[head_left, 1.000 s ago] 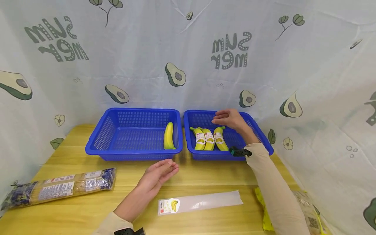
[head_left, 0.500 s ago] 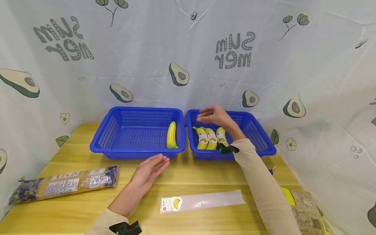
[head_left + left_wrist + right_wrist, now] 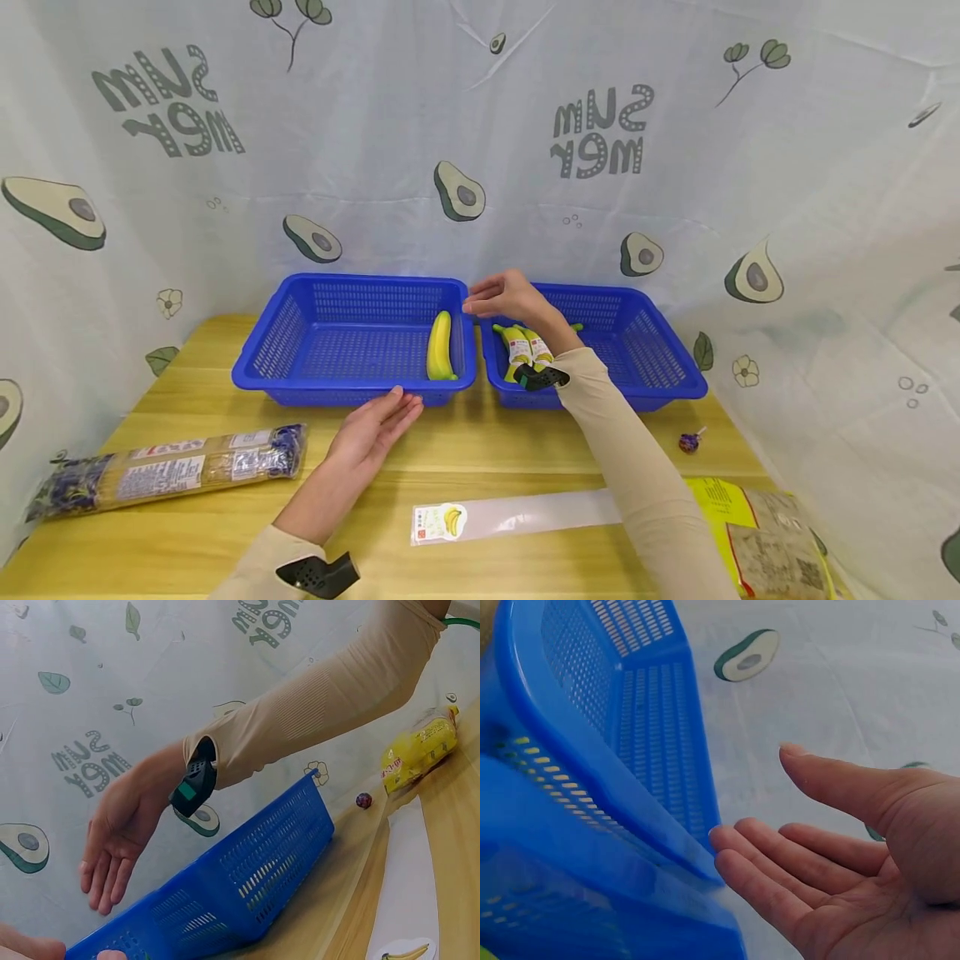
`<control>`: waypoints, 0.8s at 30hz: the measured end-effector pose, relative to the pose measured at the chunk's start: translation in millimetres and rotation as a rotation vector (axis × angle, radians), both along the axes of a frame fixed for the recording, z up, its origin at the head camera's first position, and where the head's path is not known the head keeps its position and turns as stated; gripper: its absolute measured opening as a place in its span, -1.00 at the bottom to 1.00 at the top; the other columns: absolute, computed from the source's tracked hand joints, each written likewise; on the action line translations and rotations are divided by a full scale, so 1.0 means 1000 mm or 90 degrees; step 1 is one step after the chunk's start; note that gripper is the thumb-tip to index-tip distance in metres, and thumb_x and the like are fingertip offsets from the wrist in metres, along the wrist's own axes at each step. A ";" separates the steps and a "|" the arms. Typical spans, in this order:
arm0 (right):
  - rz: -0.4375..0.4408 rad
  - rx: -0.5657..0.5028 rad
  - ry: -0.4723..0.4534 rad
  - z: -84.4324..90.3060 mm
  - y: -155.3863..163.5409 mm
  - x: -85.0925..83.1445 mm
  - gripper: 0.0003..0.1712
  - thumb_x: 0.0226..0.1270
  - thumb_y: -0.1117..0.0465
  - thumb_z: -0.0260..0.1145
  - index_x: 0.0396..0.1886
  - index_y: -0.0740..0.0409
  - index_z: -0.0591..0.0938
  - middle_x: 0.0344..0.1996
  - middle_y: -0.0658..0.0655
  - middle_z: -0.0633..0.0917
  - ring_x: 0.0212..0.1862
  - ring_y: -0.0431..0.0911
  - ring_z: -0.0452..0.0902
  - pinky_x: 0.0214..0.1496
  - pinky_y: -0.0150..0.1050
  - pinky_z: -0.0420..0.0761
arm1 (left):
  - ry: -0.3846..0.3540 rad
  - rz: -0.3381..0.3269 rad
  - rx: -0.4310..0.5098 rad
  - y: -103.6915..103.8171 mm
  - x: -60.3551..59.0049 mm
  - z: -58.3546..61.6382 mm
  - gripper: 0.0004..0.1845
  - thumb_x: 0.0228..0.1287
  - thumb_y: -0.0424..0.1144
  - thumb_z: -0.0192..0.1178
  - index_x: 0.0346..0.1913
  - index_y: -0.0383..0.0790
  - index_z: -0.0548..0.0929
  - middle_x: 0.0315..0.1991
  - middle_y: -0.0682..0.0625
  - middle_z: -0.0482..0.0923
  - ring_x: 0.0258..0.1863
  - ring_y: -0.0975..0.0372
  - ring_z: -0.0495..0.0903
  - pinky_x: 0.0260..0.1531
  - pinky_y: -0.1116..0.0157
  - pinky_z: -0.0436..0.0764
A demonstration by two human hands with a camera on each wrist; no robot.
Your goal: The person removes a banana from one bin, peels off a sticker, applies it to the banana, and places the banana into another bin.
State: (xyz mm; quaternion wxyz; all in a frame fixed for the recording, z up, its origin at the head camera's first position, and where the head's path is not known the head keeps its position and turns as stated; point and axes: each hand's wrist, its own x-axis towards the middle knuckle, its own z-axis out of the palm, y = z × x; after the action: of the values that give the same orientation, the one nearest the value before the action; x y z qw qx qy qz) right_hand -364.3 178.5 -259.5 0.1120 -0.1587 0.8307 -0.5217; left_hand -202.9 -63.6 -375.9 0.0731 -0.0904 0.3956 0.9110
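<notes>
A person's right hand (image 3: pixel 513 298) hangs at the centre of the frame, its lightly bent fingers side by side and the thumb standing apart from them, beside the right-hand rim of a blue left basket (image 3: pixel 322 395) — whether it touches the rim cannot be told. Left of lower centre, the left hand (image 3: pixel 371 433) reaches the same basket's front rim with fingers extended and thumb uppermost, contact again unclear. A single yellow banana (image 3: pixel 440 348) lies lengthwise inside, against the basket's right end. Just beside it, right of centre, a blue right basket (image 3: pixel 660 358) bears labelled bananas (image 3: pixel 517 346), partly hidden by the right arm. On the wooden table (image 3: pixel 390 462), a clear strip with a banana label (image 3: pixel 438 522) stretches across the lower centre, its right end behind the beige sleeve (image 3: pixel 637 492). A long clear pack with blue ends (image 3: pixel 168 472) lies at lower left; a lollipop (image 3: pixel 688 442) and a yellow bag (image 3: pixel 768 537) sit at lower right — all before a pale curtain (image 3: pixel 517 83) printed with avocados.
</notes>
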 end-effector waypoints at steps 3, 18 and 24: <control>0.014 -0.003 -0.007 -0.003 -0.009 -0.003 -0.41 0.45 0.36 0.49 0.38 0.51 0.55 0.17 0.48 0.72 0.25 0.35 0.67 0.35 0.14 0.69 | 0.007 0.007 0.003 -0.004 0.002 0.002 -0.90 0.66 -0.49 0.08 -0.06 -0.40 0.62 -0.21 -0.14 0.75 -0.10 0.15 0.82 0.29 0.18 0.69; 0.031 0.074 -0.015 -0.013 -0.032 -0.011 -0.39 0.49 0.25 0.49 0.38 0.50 0.56 0.24 0.44 0.69 0.25 0.31 0.68 0.22 -0.07 0.78 | -0.017 0.027 0.027 -0.046 0.010 0.005 -0.81 0.67 -0.48 0.07 -0.12 -0.29 0.67 -0.17 -0.11 0.75 -0.03 0.16 0.80 0.35 0.20 0.64; 0.040 0.114 -0.016 -0.010 -0.037 -0.012 -0.33 0.49 0.17 0.50 0.40 0.50 0.54 0.27 0.42 0.68 0.22 0.27 0.71 0.22 -0.09 0.78 | -0.028 0.048 0.018 -0.082 0.013 0.007 -0.81 0.68 -0.41 0.07 -0.14 -0.23 0.67 -0.18 -0.07 0.74 -0.04 0.21 0.79 0.34 0.25 0.64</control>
State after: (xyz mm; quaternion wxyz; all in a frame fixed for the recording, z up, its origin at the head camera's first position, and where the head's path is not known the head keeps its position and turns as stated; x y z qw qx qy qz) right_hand -376.5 141.0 -269.4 0.1524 -0.1671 0.8671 -0.4438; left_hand -189.7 -145.8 -369.3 0.0485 -0.1242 0.3777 0.9163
